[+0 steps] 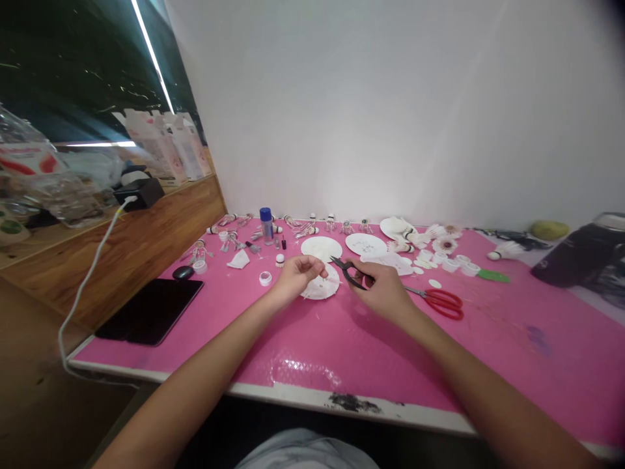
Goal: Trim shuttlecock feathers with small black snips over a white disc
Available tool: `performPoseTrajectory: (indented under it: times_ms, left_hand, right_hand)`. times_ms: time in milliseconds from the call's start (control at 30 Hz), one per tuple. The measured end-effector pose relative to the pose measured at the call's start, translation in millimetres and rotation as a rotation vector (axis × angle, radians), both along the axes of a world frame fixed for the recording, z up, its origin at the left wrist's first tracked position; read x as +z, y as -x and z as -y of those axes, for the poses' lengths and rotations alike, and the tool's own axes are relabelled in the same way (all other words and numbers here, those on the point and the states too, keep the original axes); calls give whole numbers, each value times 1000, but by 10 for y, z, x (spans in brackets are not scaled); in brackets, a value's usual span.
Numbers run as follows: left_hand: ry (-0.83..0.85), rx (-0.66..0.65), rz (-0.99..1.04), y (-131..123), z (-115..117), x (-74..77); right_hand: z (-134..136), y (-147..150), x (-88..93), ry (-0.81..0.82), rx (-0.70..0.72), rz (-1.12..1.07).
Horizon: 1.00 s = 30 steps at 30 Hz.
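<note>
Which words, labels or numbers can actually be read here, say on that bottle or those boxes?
Blue-capped bottle: label too small to read.
Clear plastic bag with red print: lettering too blurred to read.
White-and-pink cardboard boxes: print too blurred to read.
No other readable text.

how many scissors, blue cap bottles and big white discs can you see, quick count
black scissors: 1
red scissors: 1
blue-capped bottle: 1
large white discs: 4
total: 7
</note>
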<state>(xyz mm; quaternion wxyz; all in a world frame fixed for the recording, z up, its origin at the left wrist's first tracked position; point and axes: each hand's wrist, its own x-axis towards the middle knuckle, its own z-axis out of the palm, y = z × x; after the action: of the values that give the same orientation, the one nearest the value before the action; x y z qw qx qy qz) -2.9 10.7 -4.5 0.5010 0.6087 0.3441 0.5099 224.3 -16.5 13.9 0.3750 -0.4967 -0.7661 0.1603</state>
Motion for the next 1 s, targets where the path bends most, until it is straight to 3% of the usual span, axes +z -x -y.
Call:
performPoseTrajectory:
  times_ms: [567, 1000]
  left_hand:
    - [16, 15, -75, -20, 5, 6]
    - [108, 3, -60, -30, 18, 8]
  right_hand:
    - [5, -6, -34, -43, -29, 215]
    - [7, -34, -40, -233, -101, 424]
